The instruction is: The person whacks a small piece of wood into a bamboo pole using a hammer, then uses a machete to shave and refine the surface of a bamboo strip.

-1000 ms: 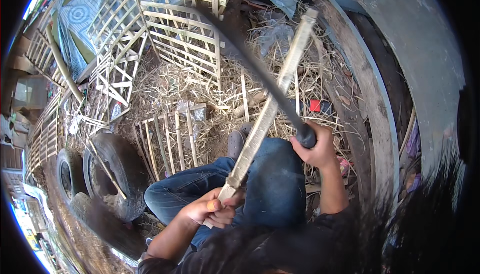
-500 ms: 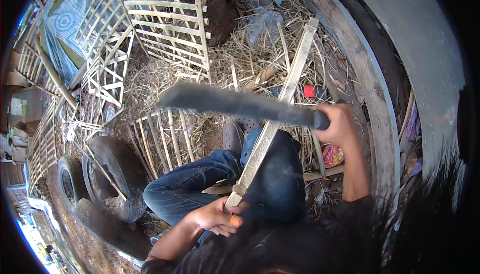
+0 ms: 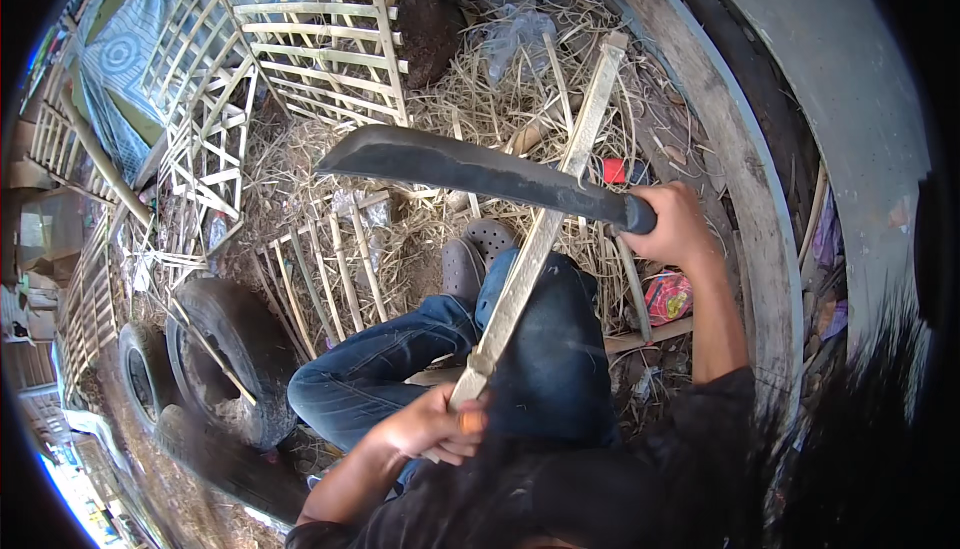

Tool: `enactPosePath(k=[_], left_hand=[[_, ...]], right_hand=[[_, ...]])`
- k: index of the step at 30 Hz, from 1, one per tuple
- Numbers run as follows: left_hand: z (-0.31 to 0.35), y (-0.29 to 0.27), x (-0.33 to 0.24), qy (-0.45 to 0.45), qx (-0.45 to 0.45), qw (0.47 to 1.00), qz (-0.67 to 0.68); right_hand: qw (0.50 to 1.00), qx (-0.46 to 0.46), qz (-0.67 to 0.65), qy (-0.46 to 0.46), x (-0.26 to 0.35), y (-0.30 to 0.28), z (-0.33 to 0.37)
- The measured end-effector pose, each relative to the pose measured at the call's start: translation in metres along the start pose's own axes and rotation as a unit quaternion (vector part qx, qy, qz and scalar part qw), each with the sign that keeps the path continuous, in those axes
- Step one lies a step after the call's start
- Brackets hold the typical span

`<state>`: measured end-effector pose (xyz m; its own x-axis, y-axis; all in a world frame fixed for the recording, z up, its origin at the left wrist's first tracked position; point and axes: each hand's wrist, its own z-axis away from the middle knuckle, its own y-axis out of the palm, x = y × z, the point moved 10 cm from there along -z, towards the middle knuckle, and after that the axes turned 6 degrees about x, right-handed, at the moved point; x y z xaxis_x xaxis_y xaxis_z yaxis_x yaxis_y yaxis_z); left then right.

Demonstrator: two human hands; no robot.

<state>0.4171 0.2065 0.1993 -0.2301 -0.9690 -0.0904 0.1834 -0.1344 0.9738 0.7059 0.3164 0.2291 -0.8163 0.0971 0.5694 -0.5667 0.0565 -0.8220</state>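
A curved grey concrete wall (image 3: 850, 99) is seen along the right, edged by a weathered wooden plank (image 3: 730, 139), and the ground between is covered in dry straw (image 3: 470, 109). Two worn rubber tyres (image 3: 215, 349) are stacked at the lower left, with slats leaning into the nearer one. Lattice panels of split bamboo (image 3: 320, 44) are propped and laid flat around the seated person's blue-jeaned legs (image 3: 400, 359). Compared with half a second before, the machete (image 3: 470, 169) has been brought lower and more level, its dark, dull blade now sharply seen across the strip rather than blurred. Its handle is gripped in the closed right hand (image 3: 675, 224), raised above the knee. A long, pale bamboo strip (image 3: 540, 239), flat and rough-grained, runs from the left hand (image 3: 430, 427), which is clamped round its lower end at the lap, up to the straw near the plank. The hands are held well apart. A small red object (image 3: 613, 171) lies in the straw beside the strip.
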Motion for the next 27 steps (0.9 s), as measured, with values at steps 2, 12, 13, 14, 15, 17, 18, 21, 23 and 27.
enactPosePath(k=[2, 12, 13, 14, 15, 17, 18, 21, 23, 27], left_hand=[[-0.001, -0.007, -0.011, 0.008, -0.063, 0.998, 0.012], [-0.001, -0.005, -0.016, 0.021, -0.084, 0.996, -0.024], [-0.003, -0.006, -0.012, 0.018, -0.073, 0.997, -0.027], [-0.001, -0.009, -0.009, 0.012, -0.065, 0.998, -0.024], [0.003, -0.01, -0.009, 0.018, -0.073, 0.997, -0.014], [0.005, -0.005, -0.003, 0.007, -0.051, 0.999, -0.006], [0.006, 0.0, 0.001, -0.003, -0.028, 1.0, 0.003], [0.006, -0.004, -0.01, 0.004, -0.07, 0.997, -0.041], [0.002, -0.009, -0.009, 0.011, -0.081, 0.996, -0.032], [0.006, -0.01, -0.005, 0.014, -0.058, 0.998, 0.001]], right_hand=[[1.0, 0.007, 0.019, 0.001, 0.004, 0.004, -0.005], [0.997, -0.032, 0.054, 0.034, -0.006, -0.009, -0.002], [0.999, -0.02, 0.027, 0.017, 0.002, -0.003, 0.0], [1.0, -0.004, -0.004, 0.002, 0.01, 0.01, 0.001], [0.997, 0.005, -0.02, -0.071, 0.032, 0.015, 0.001], [0.998, 0.029, 0.006, -0.053, 0.013, 0.011, -0.006], [0.997, 0.054, 0.034, -0.037, 0.001, 0.01, -0.01], [0.995, -0.07, 0.035, 0.055, -0.034, -0.024, -0.006], [0.992, -0.063, 0.014, 0.108, -0.03, -0.021, -0.005], [0.991, 0.024, 0.049, -0.125, 0.029, 0.024, -0.014]])
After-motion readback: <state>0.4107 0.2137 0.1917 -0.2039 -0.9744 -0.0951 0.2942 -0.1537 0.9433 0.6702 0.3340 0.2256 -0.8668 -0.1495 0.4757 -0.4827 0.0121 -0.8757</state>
